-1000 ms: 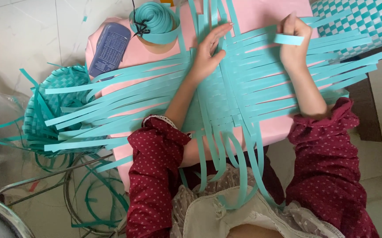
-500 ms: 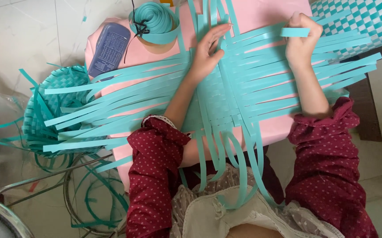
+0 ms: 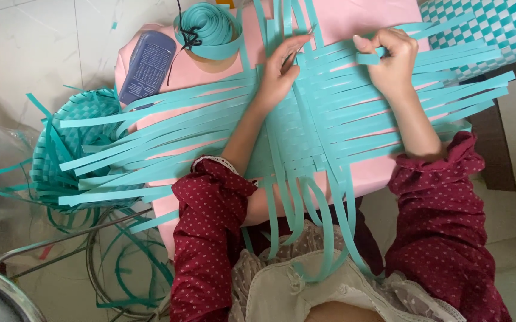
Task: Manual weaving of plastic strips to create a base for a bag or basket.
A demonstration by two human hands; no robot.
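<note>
Strips of teal plastic (image 3: 305,128) lie crosswise on the pink worktop (image 3: 359,18), woven into a mat between both hands. The right hand (image 3: 389,56) has its fingers closed on a folded strip end (image 3: 368,58), whose long axis runs sideways. The left hand (image 3: 282,65) presses half-curled fingers on the weave just beside it, gripping nothing.

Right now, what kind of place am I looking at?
Probably a home craft corner for strip weaving: a half-woven teal mat on a pink board, a strip roll, a finished woven basket, tiled floor.
</note>
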